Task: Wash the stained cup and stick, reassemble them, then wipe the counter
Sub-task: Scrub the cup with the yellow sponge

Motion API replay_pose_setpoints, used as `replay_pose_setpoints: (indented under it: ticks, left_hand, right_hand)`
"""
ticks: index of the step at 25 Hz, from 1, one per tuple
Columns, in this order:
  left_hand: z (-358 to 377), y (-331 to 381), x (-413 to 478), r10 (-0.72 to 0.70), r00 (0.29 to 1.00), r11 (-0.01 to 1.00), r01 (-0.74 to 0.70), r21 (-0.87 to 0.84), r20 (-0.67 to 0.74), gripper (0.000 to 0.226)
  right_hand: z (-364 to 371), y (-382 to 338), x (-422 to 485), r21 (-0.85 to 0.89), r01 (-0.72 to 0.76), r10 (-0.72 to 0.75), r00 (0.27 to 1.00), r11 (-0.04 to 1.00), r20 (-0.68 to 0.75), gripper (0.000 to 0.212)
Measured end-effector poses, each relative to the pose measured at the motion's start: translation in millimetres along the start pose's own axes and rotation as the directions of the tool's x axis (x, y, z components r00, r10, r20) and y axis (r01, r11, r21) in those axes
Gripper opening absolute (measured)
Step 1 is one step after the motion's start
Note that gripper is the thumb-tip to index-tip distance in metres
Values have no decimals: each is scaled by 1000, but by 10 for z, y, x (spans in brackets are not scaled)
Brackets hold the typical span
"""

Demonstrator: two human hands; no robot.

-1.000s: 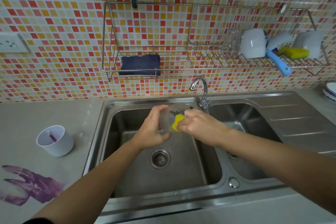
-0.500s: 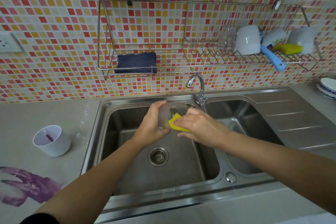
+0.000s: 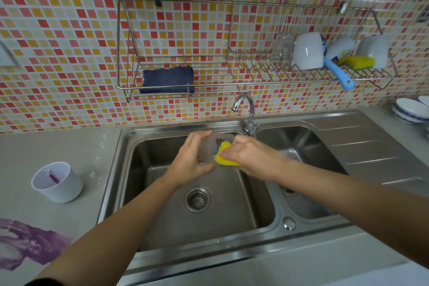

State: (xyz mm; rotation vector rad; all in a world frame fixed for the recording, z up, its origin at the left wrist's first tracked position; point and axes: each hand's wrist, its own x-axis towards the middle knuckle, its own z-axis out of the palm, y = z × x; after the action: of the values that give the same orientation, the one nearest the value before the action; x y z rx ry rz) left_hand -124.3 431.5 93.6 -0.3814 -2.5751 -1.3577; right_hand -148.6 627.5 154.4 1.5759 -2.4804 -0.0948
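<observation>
My left grip (image 3: pixel 190 160) is curled round a clear cup (image 3: pixel 209 146), holding it tilted above the left basin of the steel sink (image 3: pixel 148 158). My right grip (image 3: pixel 253 158) clasps a yellow sponge (image 3: pixel 226 159) and presses it against the cup's right side. Below them sits the drain (image 3: pixel 197 198); just beyond, the tap (image 3: pixel 248 111) stands between the two basins. Well to the left, on the tabletop (image 3: pixel 58 144), a white cup (image 3: pixel 60 188) stands upright with a purple stick (image 3: pixel 53 177) inside. A purple smear (image 3: pixel 30 241) spreads over the near left corner. On the far wall, a wire rack (image 3: pixel 209 81) carries a folded blue cloth (image 3: pixel 168 79).
</observation>
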Motion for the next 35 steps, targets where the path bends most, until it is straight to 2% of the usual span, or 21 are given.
replay_pose_setpoints:
  ticks: [1, 2, 3, 4, 5, 6, 7, 8, 11, 14, 16, 18, 20, 22, 23, 24, 26, 29, 32, 33, 35]
  left_hand:
    - [18, -11, -11, -13, 1000, 1000, 12, -8, -29, 81]
    - [28, -25, -25, -29, 998, 999, 28, -18, -50, 81]
    - [33, -26, -36, -49, 996, 998, 46, -36, -72, 81]
    - [36, -13, -43, -65, 993, 997, 60, -52, -95, 81]
    - [44, 3, -42, -69, 992, 996, 63, -58, -109, 81]
    - [58, 28, -38, -58, 992, 997, 53, -52, -109, 81]
    - [74, 44, -31, -44, 994, 998, 39, -50, -100, 81]
    - [77, 60, -27, -37, 996, 998, 32, -60, -86, 81]
    - [-33, 79, -5, -38, 999, 992, 42, -115, 36, 89]
    - [-161, 82, 20, 27, 979, 1000, -29, 7, 200, 103]
    - [-157, 121, 35, 48, 987, 997, -56, 50, 156, 99]
    - [-94, 144, 36, 47, 999, 997, -48, 53, 12, 92]
    - [-45, 94, 17, 6, 995, 1000, -4, 16, -100, 90]
    - [-15, 27, -12, -47, 987, 999, 45, -16, -156, 90]
    - [1, 12, -26, -65, 983, 998, 62, -21, -172, 89]
    - [26, 11, -38, -68, 982, 998, 66, -17, -175, 88]
    - [66, 12, -46, -60, 987, 998, 56, -29, -148, 87]
    - [-11, 14, -41, -39, 999, 995, 38, -97, -16, 92]
    - [-87, -20, -44, 61, 995, 998, -61, -2, 81, 96]
    - [-72, -19, -42, 75, 995, 997, -76, 12, 64, 93]
    - [-10, -9, -28, 69, 997, 998, -69, 12, -27, 87]
  right_hand:
    - [3, -42, 8, 235, -157, 145, 987, 959, 66, 34]
    - [-22, -84, 22, 373, -290, 252, 956, 881, 147, 41]
    - [-51, -104, 35, 421, -311, 258, 950, 852, 177, 43]
    - [-59, -75, 43, 364, -231, 195, 972, 902, 135, 39]
    - [-44, -31, 58, 188, -96, 82, 993, 978, 83, 31]
    - [-49, -7, 50, -17, 30, -30, 998, 999, 51, 23]
    - [-55, 38, 32, -202, 98, -93, 995, 974, 34, 18]
    - [-95, 57, 16, -293, 132, -125, 991, 947, 43, 14]
    - [-155, 99, -1, -423, 277, -281, 958, 863, 55, 13]
    - [-199, 192, -14, -468, 375, -428, 904, 801, -8, 21]
    - [-213, 235, 41, -449, 375, -433, 901, 811, -30, 24]
    - [-200, 200, 98, -353, 290, -330, 942, 889, -59, 15]
    - [-148, 113, 113, 12, 139, -139, 989, 990, -43, 22]
    - [-102, 30, 89, 356, -88, 81, 996, 930, 33, 32]
    - [-90, 19, 85, 385, -122, 109, 993, 915, 54, 33]
    - [-66, 44, 81, 319, -87, 74, 996, 944, 51, 28]
    - [-32, 110, 80, 39, 78, -79, 997, 996, 24, 15]
    - [-79, 253, 60, -313, 264, -280, 960, 912, -7, 10]
    - [-133, 340, 12, -388, 392, -425, 905, 834, -1, 17]
    - [-118, 336, 14, -391, 386, -425, 905, 836, -16, 19]
    - [-34, 267, 44, -313, 278, -314, 947, 908, -70, 12]
